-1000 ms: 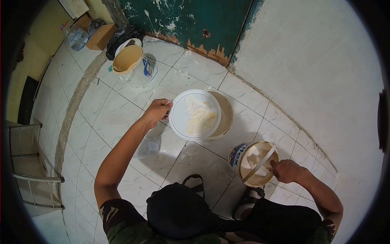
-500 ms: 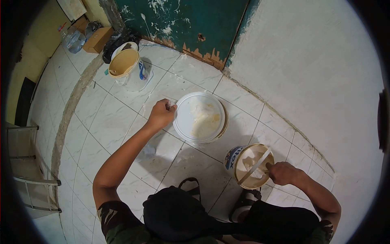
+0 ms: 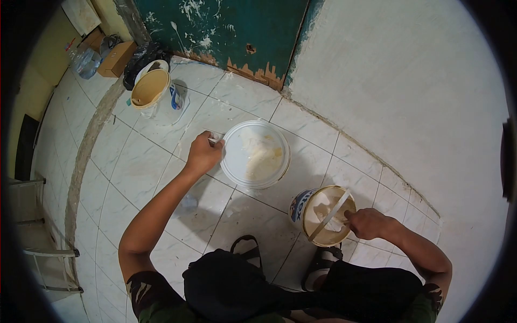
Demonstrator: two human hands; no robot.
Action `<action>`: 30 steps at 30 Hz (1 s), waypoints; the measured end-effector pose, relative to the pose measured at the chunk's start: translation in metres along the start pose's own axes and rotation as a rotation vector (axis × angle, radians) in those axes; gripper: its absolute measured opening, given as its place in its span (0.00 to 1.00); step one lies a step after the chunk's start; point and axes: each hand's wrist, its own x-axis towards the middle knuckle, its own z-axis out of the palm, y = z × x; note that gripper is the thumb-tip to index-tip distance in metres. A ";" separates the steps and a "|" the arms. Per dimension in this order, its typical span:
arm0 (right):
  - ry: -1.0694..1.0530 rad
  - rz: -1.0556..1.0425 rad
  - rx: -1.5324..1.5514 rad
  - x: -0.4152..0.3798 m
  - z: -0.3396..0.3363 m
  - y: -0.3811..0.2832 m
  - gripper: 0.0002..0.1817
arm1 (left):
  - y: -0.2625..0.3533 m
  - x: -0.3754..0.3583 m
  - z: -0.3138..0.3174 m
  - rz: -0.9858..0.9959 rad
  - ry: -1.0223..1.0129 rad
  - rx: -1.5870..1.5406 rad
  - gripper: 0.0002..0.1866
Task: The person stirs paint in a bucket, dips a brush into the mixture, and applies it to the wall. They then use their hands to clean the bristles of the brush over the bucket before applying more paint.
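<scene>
A round white lid, smeared with cream-coloured paste, lies over a bucket whose rim shows only as a thin edge at the right. My left hand is closed at the lid's left edge, with a small whitish piece showing by the fingers. Near my feet is an open paint bucket with a blue label, pale paste inside and its white handle across the mouth. My right hand is closed at this bucket's right rim, fingertips reaching over the opening. What it grips there is hidden.
Another open bucket stands at the upper left, beside a black plastic bag, a cardboard box and a clear water bottle. A peeling green door and a pale wall border the tiled floor. A metal ladder lies left.
The view has shifted slightly. The lid has slid a little right over the bucket beneath, covering more of its rim, with my left hand at its edge. My right hand stays at the paint bucket.
</scene>
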 end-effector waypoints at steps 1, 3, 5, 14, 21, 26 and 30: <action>0.002 -0.007 -0.001 0.000 0.001 0.000 0.20 | 0.004 -0.002 -0.001 0.001 -0.002 0.001 0.24; 0.003 -0.022 -0.007 0.000 0.002 0.000 0.20 | 0.013 -0.007 -0.003 0.007 0.009 0.014 0.23; 0.004 -0.035 -0.015 0.000 0.003 0.001 0.20 | 0.016 -0.009 0.000 0.022 0.019 0.042 0.23; 0.008 -0.002 -0.020 -0.001 -0.001 -0.001 0.22 | 0.011 -0.015 0.004 0.068 0.117 0.100 0.19; 0.016 0.004 -0.016 0.002 0.000 0.003 0.21 | 0.022 -0.070 -0.007 0.116 0.258 -0.270 0.08; 0.019 -0.023 -0.008 0.003 0.001 0.007 0.19 | -0.038 -0.140 0.073 -0.573 -0.101 -1.454 0.09; 0.016 -0.017 -0.008 0.006 -0.004 0.008 0.19 | -0.047 -0.153 0.125 -0.725 -0.486 -1.705 0.11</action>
